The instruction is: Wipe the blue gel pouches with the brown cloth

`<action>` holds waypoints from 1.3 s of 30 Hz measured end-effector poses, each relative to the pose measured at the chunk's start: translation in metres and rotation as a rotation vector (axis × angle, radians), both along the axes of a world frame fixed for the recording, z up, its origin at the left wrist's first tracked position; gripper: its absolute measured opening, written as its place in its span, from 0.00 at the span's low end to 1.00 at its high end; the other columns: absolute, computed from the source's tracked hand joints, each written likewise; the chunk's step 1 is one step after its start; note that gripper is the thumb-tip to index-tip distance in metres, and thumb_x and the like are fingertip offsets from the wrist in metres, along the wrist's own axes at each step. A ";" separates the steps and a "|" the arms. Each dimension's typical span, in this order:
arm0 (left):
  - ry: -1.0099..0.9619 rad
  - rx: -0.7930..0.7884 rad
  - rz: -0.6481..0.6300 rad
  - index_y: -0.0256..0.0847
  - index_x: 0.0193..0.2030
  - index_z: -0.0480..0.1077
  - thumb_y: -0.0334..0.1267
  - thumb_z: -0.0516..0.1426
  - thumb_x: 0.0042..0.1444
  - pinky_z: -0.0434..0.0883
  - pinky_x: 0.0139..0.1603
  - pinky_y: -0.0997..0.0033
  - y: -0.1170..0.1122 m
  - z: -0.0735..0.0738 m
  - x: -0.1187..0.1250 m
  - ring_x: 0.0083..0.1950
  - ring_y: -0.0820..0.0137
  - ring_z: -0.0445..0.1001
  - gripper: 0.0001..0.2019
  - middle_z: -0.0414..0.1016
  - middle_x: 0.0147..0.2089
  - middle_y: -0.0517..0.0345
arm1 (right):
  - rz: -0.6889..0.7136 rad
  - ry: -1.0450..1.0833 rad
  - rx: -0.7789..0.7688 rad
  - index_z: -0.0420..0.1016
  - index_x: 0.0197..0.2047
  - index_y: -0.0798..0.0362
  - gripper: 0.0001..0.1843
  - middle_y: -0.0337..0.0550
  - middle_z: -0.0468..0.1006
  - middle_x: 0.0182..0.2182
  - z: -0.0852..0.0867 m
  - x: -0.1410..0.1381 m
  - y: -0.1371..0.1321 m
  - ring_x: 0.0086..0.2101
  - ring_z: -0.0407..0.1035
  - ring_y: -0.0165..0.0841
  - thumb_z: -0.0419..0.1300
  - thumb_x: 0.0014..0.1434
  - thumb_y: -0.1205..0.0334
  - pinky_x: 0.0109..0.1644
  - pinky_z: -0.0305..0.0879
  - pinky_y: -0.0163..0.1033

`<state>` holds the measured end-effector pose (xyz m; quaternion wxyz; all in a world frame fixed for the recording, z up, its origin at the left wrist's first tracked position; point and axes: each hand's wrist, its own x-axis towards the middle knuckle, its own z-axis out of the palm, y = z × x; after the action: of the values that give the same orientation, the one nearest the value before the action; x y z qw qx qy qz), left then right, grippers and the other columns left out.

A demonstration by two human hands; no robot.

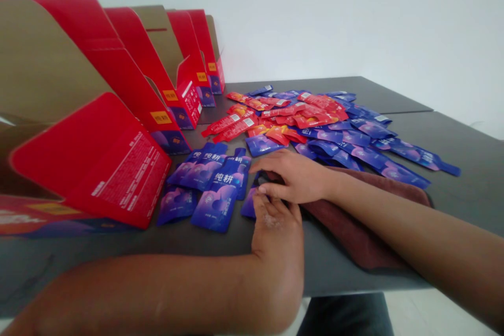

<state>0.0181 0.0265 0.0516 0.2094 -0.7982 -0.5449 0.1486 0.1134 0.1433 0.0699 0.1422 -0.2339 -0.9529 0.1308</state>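
- Thumb of the right hand (294, 177) stands apart from its forefinger, a moderate gap between them; the other fingers are bent out of sight, so I cannot tell whether it grips anything.
- The left hand (277, 223), bent sharply at the wrist, has its fingertips hidden beneath the right; I cannot tell how wide it is or what it holds.
- A blue sachet (248, 206) lies flat at the fingers of both hands, most of it covered by them.
- Just left of the hands, a loose group of blue sachets (214, 205) lies overlapping, lettering upward.
- Under the right forearm is a brown cloth (368, 223) with a dark edge.
- Beyond the hands spreads a heap: red sachets (303, 107) on the left and middle, more blue sachets (388, 168) to the right.
- Along the left stands a row of red boxes (126, 168), flaps up, brown inside.
- All rest on a dark grey bench (185, 245), a seam crossing it at right.
- Behind is a plain pale wall (354, 16); pale floor (425, 312) shows below the front edge.
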 end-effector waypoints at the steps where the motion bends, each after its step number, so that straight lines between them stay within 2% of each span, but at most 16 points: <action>1: -0.004 0.003 0.007 0.29 0.60 0.65 0.24 0.45 0.59 0.70 0.57 0.54 0.000 0.000 0.000 0.53 0.55 0.76 0.23 0.76 0.53 0.32 | 0.012 0.002 -0.007 0.71 0.53 0.55 0.19 0.48 0.78 0.41 0.000 -0.001 -0.001 0.41 0.70 0.37 0.56 0.61 0.55 0.46 0.61 0.41; 3: -0.024 0.021 0.022 0.27 0.60 0.65 0.24 0.46 0.59 0.70 0.57 0.54 0.000 -0.002 0.000 0.54 0.55 0.76 0.22 0.76 0.53 0.31 | -0.016 -0.009 -0.006 0.71 0.53 0.55 0.19 0.48 0.78 0.40 0.000 -0.002 -0.002 0.41 0.70 0.37 0.56 0.62 0.55 0.46 0.61 0.42; 5: -0.047 0.031 0.021 0.28 0.62 0.63 0.25 0.47 0.59 0.69 0.59 0.52 0.000 -0.003 0.000 0.57 0.53 0.74 0.23 0.73 0.57 0.29 | -0.103 -0.030 0.019 0.71 0.54 0.55 0.19 0.47 0.79 0.38 -0.001 0.000 0.002 0.39 0.71 0.37 0.55 0.62 0.55 0.45 0.61 0.41; 8: -0.047 -0.003 0.005 0.31 0.64 0.61 0.26 0.47 0.60 0.67 0.60 0.49 -0.001 -0.006 0.000 0.59 0.52 0.71 0.24 0.69 0.60 0.29 | -0.242 -0.057 0.059 0.71 0.54 0.55 0.20 0.45 0.78 0.34 -0.004 0.004 0.010 0.34 0.70 0.35 0.54 0.63 0.54 0.40 0.60 0.39; 10: -0.032 -0.030 -0.002 0.30 0.64 0.61 0.27 0.46 0.61 0.66 0.61 0.48 -0.001 -0.006 -0.001 0.59 0.50 0.71 0.24 0.69 0.60 0.28 | -0.280 -0.069 0.064 0.71 0.54 0.55 0.20 0.45 0.78 0.33 -0.004 0.006 0.013 0.33 0.70 0.35 0.54 0.63 0.54 0.39 0.60 0.39; 13: -0.015 -0.028 -0.002 0.29 0.64 0.61 0.26 0.46 0.61 0.67 0.61 0.50 -0.001 -0.003 -0.001 0.58 0.50 0.71 0.24 0.69 0.59 0.27 | -0.231 -0.072 0.080 0.70 0.55 0.55 0.21 0.47 0.78 0.35 -0.003 0.006 0.010 0.37 0.71 0.37 0.54 0.63 0.54 0.43 0.60 0.41; 17: 0.002 -0.013 0.006 0.29 0.61 0.65 0.25 0.45 0.60 0.70 0.57 0.54 0.001 0.002 0.000 0.55 0.55 0.75 0.23 0.74 0.56 0.32 | -0.017 -0.036 0.040 0.70 0.54 0.56 0.20 0.50 0.78 0.44 0.000 0.000 -0.001 0.44 0.70 0.38 0.55 0.62 0.55 0.50 0.61 0.43; 19: 0.010 -0.017 0.008 0.28 0.59 0.67 0.25 0.46 0.60 0.71 0.56 0.55 0.001 0.002 0.000 0.53 0.55 0.77 0.22 0.77 0.53 0.32 | 0.017 -0.029 0.033 0.70 0.54 0.56 0.20 0.50 0.78 0.44 0.001 -0.002 -0.004 0.44 0.70 0.39 0.55 0.62 0.55 0.51 0.60 0.44; 22: 0.009 0.016 0.011 0.28 0.61 0.64 0.25 0.46 0.59 0.70 0.58 0.54 0.001 0.000 0.001 0.55 0.53 0.75 0.23 0.74 0.55 0.29 | -0.069 -0.045 0.048 0.70 0.55 0.55 0.20 0.49 0.78 0.42 -0.001 -0.001 0.000 0.43 0.71 0.39 0.55 0.62 0.55 0.49 0.60 0.43; 27: -0.008 -0.038 -0.003 0.33 0.64 0.62 0.26 0.45 0.60 0.68 0.60 0.49 -0.001 -0.004 0.000 0.59 0.51 0.71 0.25 0.69 0.61 0.32 | -0.281 -0.077 0.072 0.70 0.55 0.55 0.21 0.46 0.78 0.34 -0.004 0.006 0.013 0.35 0.70 0.36 0.54 0.63 0.54 0.41 0.60 0.40; 29: -0.001 -0.039 -0.002 0.33 0.64 0.62 0.26 0.45 0.60 0.68 0.60 0.49 -0.001 -0.004 0.000 0.59 0.51 0.71 0.25 0.69 0.61 0.32 | -0.271 -0.070 0.072 0.70 0.55 0.55 0.21 0.45 0.78 0.33 -0.003 0.007 0.013 0.34 0.70 0.36 0.54 0.62 0.55 0.40 0.60 0.40; 35: 0.021 0.015 0.015 0.29 0.61 0.65 0.24 0.45 0.59 0.70 0.58 0.55 0.002 0.000 0.001 0.54 0.55 0.75 0.24 0.75 0.55 0.32 | -0.039 0.004 0.003 0.72 0.53 0.54 0.19 0.46 0.78 0.38 -0.002 -0.001 0.000 0.39 0.70 0.36 0.56 0.61 0.57 0.44 0.61 0.41; 37: 0.010 0.012 0.025 0.29 0.60 0.65 0.24 0.45 0.59 0.70 0.57 0.55 0.002 0.000 0.002 0.54 0.55 0.76 0.23 0.75 0.54 0.33 | -0.040 0.012 -0.008 0.72 0.53 0.54 0.19 0.47 0.78 0.38 -0.002 -0.003 -0.001 0.39 0.70 0.37 0.56 0.61 0.57 0.44 0.61 0.41; 39: -0.014 0.010 0.035 0.30 0.62 0.63 0.25 0.46 0.59 0.70 0.58 0.53 0.002 -0.001 0.002 0.56 0.54 0.74 0.24 0.73 0.57 0.32 | -0.098 -0.003 0.000 0.72 0.53 0.55 0.19 0.47 0.79 0.37 -0.003 -0.002 0.002 0.38 0.70 0.37 0.56 0.62 0.56 0.43 0.61 0.41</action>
<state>0.0197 0.0284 0.0510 0.2068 -0.7886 -0.5609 0.1440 0.1116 0.1449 0.0670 0.1470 -0.2807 -0.9405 0.1231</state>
